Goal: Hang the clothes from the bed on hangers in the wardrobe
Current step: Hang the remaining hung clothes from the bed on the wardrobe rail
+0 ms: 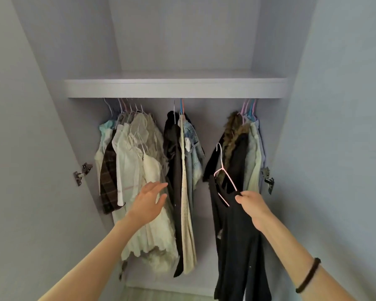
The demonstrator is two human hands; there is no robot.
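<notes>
A black garment (pixel 237 235) hangs on a pink hanger (pixel 225 177), held up in front of the right part of the open wardrobe (pixel 52 127), its hem falling toward the bottom of the view. The right hand (pixel 251 204) pinches the hanger's lower right end together with the cloth, thumb and fingers curled round it, and the hook points up, not on any rail (the rail itself is hidden behind the shelf edge). The left hand (pixel 149 202) reaches forward with fingers spread and relaxed, holding nothing, in front of the pale dresses (pixel 139 170) on the left; whether it touches them cannot be told. Behind the held garment hangs a dark coat with a fur collar (pixel 233 137) beside light green clothes. In the middle hang a black piece (pixel 174 159), a spotted cream dress and denim. Above them runs a white shelf (pixel 176 88). A dark band (pixel 308 276) circles the right wrist.
</notes>
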